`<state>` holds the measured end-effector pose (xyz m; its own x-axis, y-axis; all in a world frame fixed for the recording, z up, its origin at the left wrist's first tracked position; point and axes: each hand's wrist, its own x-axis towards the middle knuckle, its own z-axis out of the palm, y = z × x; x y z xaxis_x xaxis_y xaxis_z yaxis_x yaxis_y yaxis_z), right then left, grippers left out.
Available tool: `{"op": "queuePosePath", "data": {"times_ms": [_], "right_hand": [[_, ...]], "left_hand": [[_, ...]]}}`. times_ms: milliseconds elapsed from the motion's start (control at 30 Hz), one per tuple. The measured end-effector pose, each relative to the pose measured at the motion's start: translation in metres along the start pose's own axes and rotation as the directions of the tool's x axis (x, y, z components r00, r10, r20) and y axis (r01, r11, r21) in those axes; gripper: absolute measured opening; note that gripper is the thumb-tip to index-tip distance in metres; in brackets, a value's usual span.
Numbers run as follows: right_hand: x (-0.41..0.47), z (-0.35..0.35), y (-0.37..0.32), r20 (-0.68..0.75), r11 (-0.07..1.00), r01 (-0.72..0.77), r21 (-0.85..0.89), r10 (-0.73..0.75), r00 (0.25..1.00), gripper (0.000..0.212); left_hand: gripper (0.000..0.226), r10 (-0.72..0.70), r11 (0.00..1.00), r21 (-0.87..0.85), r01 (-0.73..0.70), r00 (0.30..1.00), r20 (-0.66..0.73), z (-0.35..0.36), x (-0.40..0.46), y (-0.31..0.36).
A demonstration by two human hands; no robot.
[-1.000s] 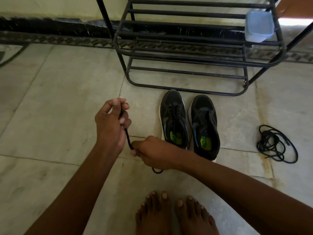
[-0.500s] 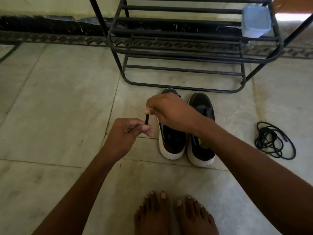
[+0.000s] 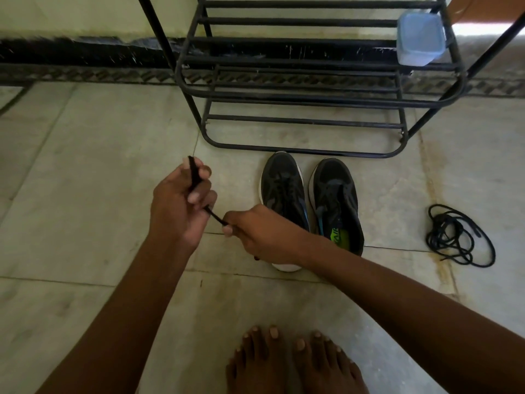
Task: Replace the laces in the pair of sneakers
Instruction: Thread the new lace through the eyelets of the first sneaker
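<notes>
The tiled floor (image 3: 85, 172) carries everything here, and at its far edge stands a black metal shoe rack (image 3: 312, 89) with a pale blue plastic container (image 3: 420, 38) on one of its bars. Just in front of the rack the pair of sneakers (image 3: 311, 191) sits side by side, toes toward the rack; the left one looks laced, while the right one's lacing is too dark to read. Well apart to the right lies a loose bundle of black laces (image 3: 457, 237). The person's bare feet (image 3: 295, 362) show at the bottom edge.

The left hand (image 3: 179, 206) grips a black lace (image 3: 196, 177) in curled fingers, one end sticking up above the fist. The right hand (image 3: 255, 231) pinches the same lace just beside it, a short stretch taut between them.

Half a second ago the right hand was raised over the sneakers with the left hand below; now the right has dropped low and the left has risen, much as a second ago. That alternating pull suggests the lace is being drawn through the hands to straighten or gather it, so threading it into a sneaker has likely not begun.
</notes>
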<state>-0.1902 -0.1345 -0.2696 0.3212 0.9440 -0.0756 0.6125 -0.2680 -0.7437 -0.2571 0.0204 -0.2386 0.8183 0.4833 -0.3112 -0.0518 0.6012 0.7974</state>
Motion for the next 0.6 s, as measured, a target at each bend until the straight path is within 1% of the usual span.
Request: {"op": "queuePosePath", "data": {"times_ms": [33,67,100,133,167,200,233,267,333,400,467,500,533,600], "right_hand": [[0.000,-0.004,0.000,0.017,1.000,0.014,-0.008,-0.014,1.000,0.024],[0.000,-0.009,0.000,0.022,0.999,0.032,-0.023,-0.031,0.999,0.024],[0.000,-0.015,0.000,0.016,0.998,0.050,-0.039,-0.050,0.999,0.025],[0.001,-0.021,0.001,-0.004,0.997,0.063,-0.050,-0.063,0.998,0.024],[0.001,-0.028,0.002,-0.035,0.996,0.069,-0.056,-0.071,0.997,0.024],[0.002,-0.035,0.004,-0.069,0.995,0.072,-0.069,-0.077,0.995,0.023],[0.004,-0.043,0.007,-0.096,0.993,0.067,-0.094,-0.076,0.992,0.022],[0.005,-0.049,0.011,-0.117,0.990,0.061,-0.125,-0.075,0.990,0.022],[0.009,-0.060,0.018,-0.155,0.983,0.057,-0.177,-0.085,0.984,0.024],[0.011,-0.066,0.023,-0.175,0.977,0.063,-0.206,-0.100,0.979,0.028],[0.013,-0.069,0.025,-0.197,0.974,0.074,-0.213,-0.117,0.973,0.031],[0.014,-0.069,0.026,-0.209,0.974,0.075,-0.212,-0.121,0.970,0.032],[0.014,-0.068,0.027,-0.220,0.975,0.073,-0.209,-0.120,0.968,0.034],[0.015,-0.065,0.028,-0.249,0.976,0.050,-0.210,-0.103,0.963,0.035]], "left_hand": [[0.026,0.062,0.985,0.160,-0.059,0.998,-0.012,0.000,-0.001,0.000],[0.027,0.166,0.914,0.378,-0.149,0.986,-0.013,-0.002,-0.002,-0.001],[0.027,0.287,0.760,0.600,-0.251,0.957,0.036,-0.005,-0.001,-0.003],[0.027,0.374,0.539,0.777,-0.325,0.919,0.125,-0.008,-0.001,-0.006],[0.025,0.405,0.345,0.870,-0.352,0.892,0.201,-0.009,-0.002,-0.011],[0.024,0.396,0.248,0.899,-0.362,0.884,0.247,-0.009,-0.003,-0.014],[0.024,0.362,0.252,0.895,-0.368,0.894,0.266,-0.008,-0.006,-0.017],[0.025,0.316,0.289,0.886,-0.361,0.910,0.268,-0.008,-0.008,-0.020],[0.028,0.195,0.386,0.864,-0.323,0.944,0.266,-0.007,-0.010,-0.025],[0.031,0.088,0.498,0.826,-0.263,0.963,0.253,-0.005,-0.014,-0.029],[0.033,0.071,0.615,0.757,-0.222,0.971,0.227,-0.003,-0.017,-0.031],[0.033,0.079,0.653,0.725,-0.217,0.972,0.220,-0.004,-0.019,-0.032],[0.033,0.088,0.672,0.707,-0.221,0.971,0.220,-0.004,-0.020,-0.033],[0.031,0.091,0.654,0.714,-0.250,0.963,0.253,-0.006,-0.022,-0.033]]}}
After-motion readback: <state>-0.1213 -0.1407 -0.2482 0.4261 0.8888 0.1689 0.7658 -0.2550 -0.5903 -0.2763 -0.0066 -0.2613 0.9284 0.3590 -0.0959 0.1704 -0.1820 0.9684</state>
